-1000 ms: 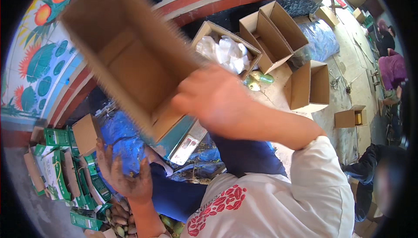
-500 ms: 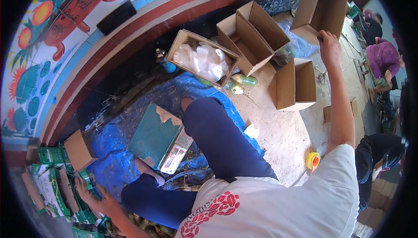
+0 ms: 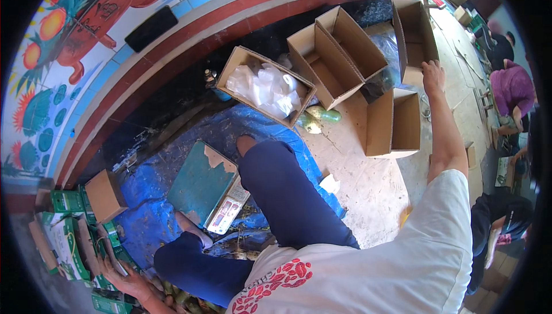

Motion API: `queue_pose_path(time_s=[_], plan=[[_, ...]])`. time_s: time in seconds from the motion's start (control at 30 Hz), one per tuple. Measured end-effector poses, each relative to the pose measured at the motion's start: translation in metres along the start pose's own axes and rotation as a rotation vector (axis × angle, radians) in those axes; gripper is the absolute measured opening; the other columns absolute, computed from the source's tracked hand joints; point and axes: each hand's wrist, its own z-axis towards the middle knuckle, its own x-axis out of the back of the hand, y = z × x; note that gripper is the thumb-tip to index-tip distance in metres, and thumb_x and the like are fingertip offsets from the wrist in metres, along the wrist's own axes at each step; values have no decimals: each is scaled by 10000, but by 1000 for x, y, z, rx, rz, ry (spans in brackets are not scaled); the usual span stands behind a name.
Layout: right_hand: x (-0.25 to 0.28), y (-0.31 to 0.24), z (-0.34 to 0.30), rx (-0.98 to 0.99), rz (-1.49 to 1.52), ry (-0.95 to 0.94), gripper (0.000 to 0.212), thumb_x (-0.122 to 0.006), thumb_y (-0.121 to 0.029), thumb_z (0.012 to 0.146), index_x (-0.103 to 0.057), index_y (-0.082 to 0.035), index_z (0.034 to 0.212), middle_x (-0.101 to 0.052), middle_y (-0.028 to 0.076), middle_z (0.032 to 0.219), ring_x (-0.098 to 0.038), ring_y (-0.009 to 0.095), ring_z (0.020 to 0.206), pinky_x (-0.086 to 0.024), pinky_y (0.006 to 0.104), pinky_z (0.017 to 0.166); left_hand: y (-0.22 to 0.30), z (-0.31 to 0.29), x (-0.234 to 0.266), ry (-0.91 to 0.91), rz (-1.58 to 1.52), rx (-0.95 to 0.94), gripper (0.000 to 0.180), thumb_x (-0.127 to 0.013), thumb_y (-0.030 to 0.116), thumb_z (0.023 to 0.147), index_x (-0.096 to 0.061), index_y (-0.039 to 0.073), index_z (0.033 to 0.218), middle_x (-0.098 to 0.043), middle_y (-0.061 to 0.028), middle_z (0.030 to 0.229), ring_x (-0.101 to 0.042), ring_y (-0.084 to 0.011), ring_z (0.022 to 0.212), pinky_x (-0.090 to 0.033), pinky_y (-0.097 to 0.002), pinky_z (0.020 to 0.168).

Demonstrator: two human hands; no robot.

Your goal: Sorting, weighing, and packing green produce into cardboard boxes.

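Observation:
At the far right my right hand (image 3: 434,77) is closed on the near edge of an open cardboard box (image 3: 406,38). That box stands beside a clear plastic bag (image 3: 386,55). Down at the left, my left hand (image 3: 129,283) is open, its fingers spread next to green-and-white cartons (image 3: 72,245). Several more open cardboard boxes stand ahead: a joined pair (image 3: 328,75), one nearer box (image 3: 379,127), and a box (image 3: 233,64) filled with white plastic bags (image 3: 267,91).
A green-topped scale (image 3: 198,182) rests on a blue tarp (image 3: 144,199) by my legs. Large green vegetables (image 3: 325,114) lie beside the boxes. A small closed-looking carton (image 3: 106,196) sits at the left. Other people (image 3: 510,87) bend over at the right.
My right hand has lowered the cardboard box from a raised, tilted position to beside the plastic bag. My left hand has moved slightly down along the green cartons.

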Motion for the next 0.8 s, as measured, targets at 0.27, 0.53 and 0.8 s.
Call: queue_pose_path(time_s=[0.27, 0.53, 0.8], plan=[[-32, 9, 9, 81, -22, 80, 182, -453, -86, 764, -562, -144, 897, -529, 45, 1026, -384, 243, 1125, -276, 443, 949, 11, -12, 6, -68, -26, 73, 284, -478, 78, 806, -474, -39, 1065, -445, -179, 1164, -425, -352, 1063, -337, -412, 903], [-87, 11, 28, 289, 227, 3, 523, -446, 85, 654, -460, -69, 1154, -453, 112, 1199, -383, 305, 1132, -311, 371, 953, 6, -39, 0, -156, 1, 201, 337, -517, 41, 741, -489, -9, 1073, -457, -184, 1152, -428, -338, 1067, -340, -388, 907], [-109, 21, 58, 193, 223, -10, 448, -425, -107, 765, -413, -97, 1213, -490, 136, 1151, -451, 310, 1051, -382, 384, 864, -14, -87, -22, -155, -27, 360, 397, -590, -6, 639, -492, 10, 1023, -484, -156, 1104, -449, -330, 1024, -363, -376, 886]])
